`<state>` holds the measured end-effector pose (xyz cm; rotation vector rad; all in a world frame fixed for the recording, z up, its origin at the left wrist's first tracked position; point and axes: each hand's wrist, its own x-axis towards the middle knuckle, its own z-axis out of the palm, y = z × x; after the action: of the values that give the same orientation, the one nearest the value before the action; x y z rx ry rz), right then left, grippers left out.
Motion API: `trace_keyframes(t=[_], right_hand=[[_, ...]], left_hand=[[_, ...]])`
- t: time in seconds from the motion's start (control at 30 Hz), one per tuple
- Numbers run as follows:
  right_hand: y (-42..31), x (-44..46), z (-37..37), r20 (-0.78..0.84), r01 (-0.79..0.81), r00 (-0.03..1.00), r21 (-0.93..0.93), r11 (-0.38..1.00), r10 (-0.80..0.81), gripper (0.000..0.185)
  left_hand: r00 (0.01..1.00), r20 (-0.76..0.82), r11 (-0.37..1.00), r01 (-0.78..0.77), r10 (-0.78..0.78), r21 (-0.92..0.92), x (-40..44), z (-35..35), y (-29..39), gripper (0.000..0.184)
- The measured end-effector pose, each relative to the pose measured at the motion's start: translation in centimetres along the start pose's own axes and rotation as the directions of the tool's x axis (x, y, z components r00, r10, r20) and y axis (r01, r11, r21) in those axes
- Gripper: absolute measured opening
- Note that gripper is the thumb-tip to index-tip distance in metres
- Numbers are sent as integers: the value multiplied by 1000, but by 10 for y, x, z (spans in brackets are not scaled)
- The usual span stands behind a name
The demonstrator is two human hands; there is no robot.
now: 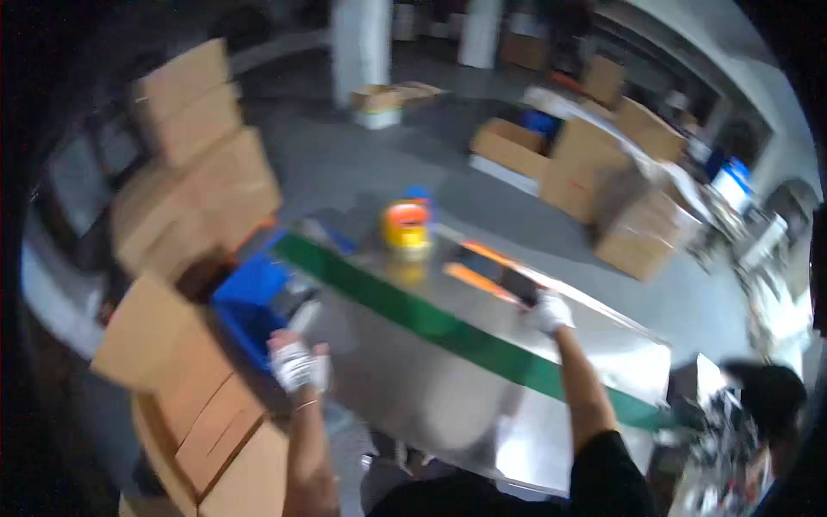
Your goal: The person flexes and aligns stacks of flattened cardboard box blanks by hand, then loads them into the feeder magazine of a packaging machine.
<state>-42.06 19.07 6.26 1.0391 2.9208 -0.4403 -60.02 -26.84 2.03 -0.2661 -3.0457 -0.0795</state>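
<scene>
My left hand [297, 366], in a white glove with bare fingertips, is held beside the blue bin [245, 297]. Its thumb stands apart from the fingers and nothing shows in it. At the far edge of the metal table [379, 358], my right hand [551, 312], also white-gloved, grips the near end of a dark flat piece [519, 286]. Blur hides what kind of piece it is. Orange strips [478, 280] lie around and beyond it on the table. Grey or clear items, too smeared to name, sit in the bin.
A green strip [431, 319] runs along the table. Yellow and orange tape rolls [407, 226] stand at its far side. An open carton [215, 422] is at my left, with stacked boxes [198, 198] behind. More cartons [586, 168] stand across the floor. A person's dark-capped head [767, 396] is at right.
</scene>
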Motion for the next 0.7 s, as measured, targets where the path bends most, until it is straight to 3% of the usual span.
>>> trace_keyframes(t=[0.03,0.07,0.1,0.2,0.5,0.7], right_hand=[[23,16,22,-209,75,976,61,995,-61,54],[21,16,21,-189,9,982,-35,999,-15,59],[15,12,18,-153,-19,988,-16,1000,16,64],[20,24,22,-34,-46,999,-185,982,40,88],[-1,63,4,146,-117,979,-169,979,142,94],[0,68,-6,218,-54,971,-193,980,97,100]], left_hand=[[987,-153,999,41,-39,9,14,51,-6,80],[988,46,989,149,-149,-9,12,1,19,79],[979,77,982,185,-187,27,14,-12,19,78],[946,55,936,306,-320,173,36,12,23,76],[943,-54,926,333,-329,177,47,29,17,73],[944,-126,928,326,-306,181,47,50,9,71]])
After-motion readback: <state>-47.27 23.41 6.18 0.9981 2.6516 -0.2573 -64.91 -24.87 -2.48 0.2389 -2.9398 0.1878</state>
